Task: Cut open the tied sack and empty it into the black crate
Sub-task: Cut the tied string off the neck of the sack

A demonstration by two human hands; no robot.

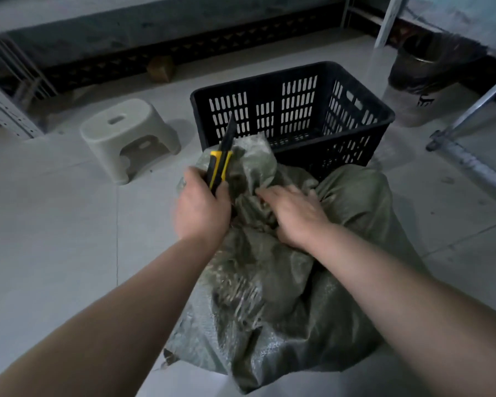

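Observation:
A grey-green woven sack (272,305) lies on the tiled floor in front of me, its bunched neck (252,159) pointing toward the black crate (364,110). The crate stands just behind the sack and looks empty inside. My left hand (201,207) grips a yellow-and-black utility knife (219,167), its dark blade pointing up and away beside the sack's neck. My right hand (295,216) presses down on the crumpled fabric near the neck, fingers curled into the folds. Whether a tie is there I cannot tell.
A small beige plastic stool (129,136) stands left of the crate. A lined bin (424,78) sits at the far right, with metal shelf legs (470,101) beside it. More shelving (6,110) runs along the left back. A brown box (161,68) lies by the wall.

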